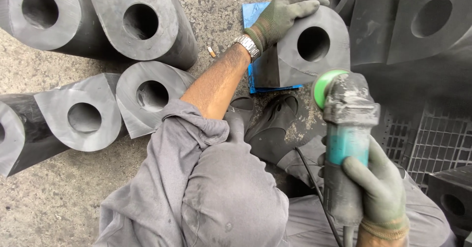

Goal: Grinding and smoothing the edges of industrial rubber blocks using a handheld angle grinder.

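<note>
My gloved left hand (285, 12) lies flat, fingers spread, on the black rubber block (307, 47) standing on a blue sheet (254, 12). My right hand (378, 188) is wrapped tight around the angle grinder (346, 129), just beside that block. More hollow blocks (142, 23) lie on the gritty concrete floor (44, 207); a black plastic crate (432, 138) sits at right.

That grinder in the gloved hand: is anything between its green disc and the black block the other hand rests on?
Nothing visible. The grinder in the right hand hangs just in front of the black block, with only open air between them. The left hand rests on the block's top, clear of that gap.
</note>
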